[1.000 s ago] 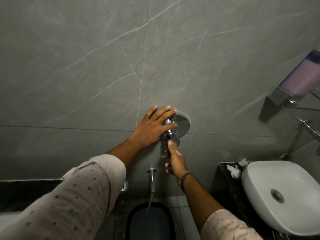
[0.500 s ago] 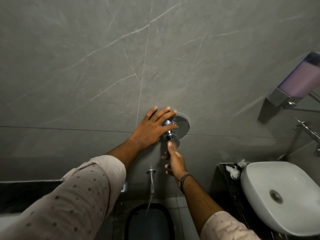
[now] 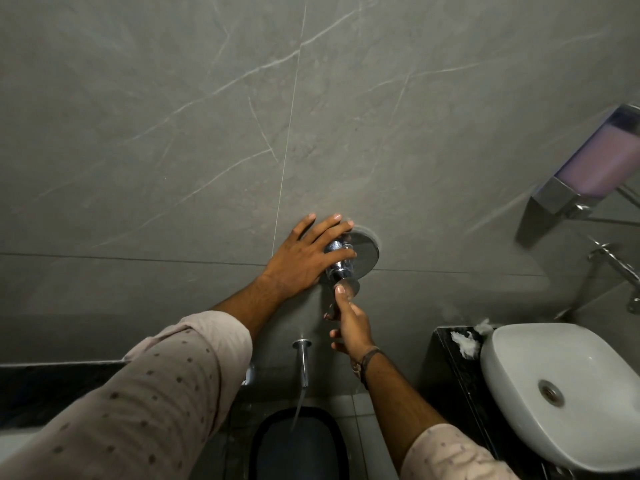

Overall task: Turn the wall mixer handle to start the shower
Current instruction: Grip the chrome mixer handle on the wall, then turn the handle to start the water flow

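A round chrome wall mixer plate sits on the grey tiled wall, with a chrome mixer handle sticking out of it. My left hand lies flat on the wall beside the plate, fingers spread, forefinger across the handle's upper part. My right hand comes from below, thumb on top of the handle's lower end, the other fingers curled under it. Below them a chrome spout pours a thin stream of water downward.
A dark bucket stands on the floor under the spout. A white basin on a black counter is at the lower right, a tap above it. A soap dispenser hangs on the right wall. A dark ledge runs at left.
Both hands stay on the handle in nearly the same pose. The view has shifted slightly; water keeps running from the spout.
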